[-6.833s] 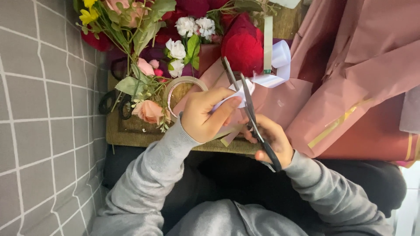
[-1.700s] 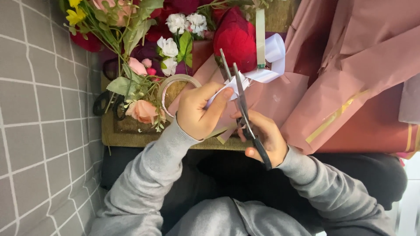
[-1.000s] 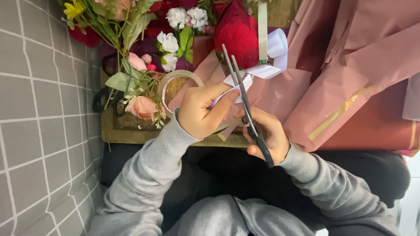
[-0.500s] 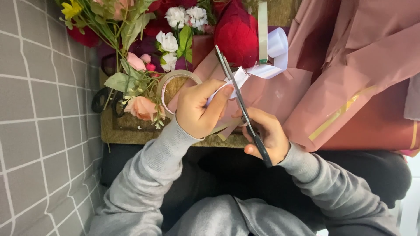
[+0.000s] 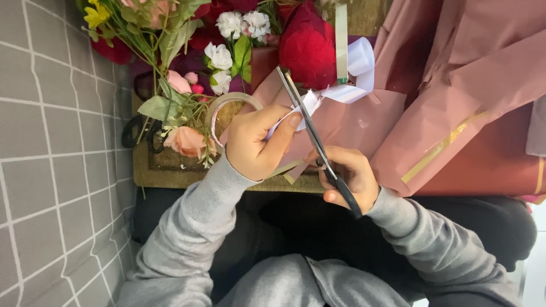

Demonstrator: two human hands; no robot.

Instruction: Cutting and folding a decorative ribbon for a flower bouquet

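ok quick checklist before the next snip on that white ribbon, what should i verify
1. Left hand pinching the white satin ribbon: ok.
2. Right hand gripping the black-handled steel scissors: ok.
3. Blades at the ribbon: ok, though whether they are parted, cannot tell.
4. Left fingertips clear of the blades: not ok, right beside them.
5. Pink wrapping paper out of the cut line: cannot tell, it lies directly behind.

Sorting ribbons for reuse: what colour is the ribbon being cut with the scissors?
White ribbon, pinched by the left hand; head view shows it.
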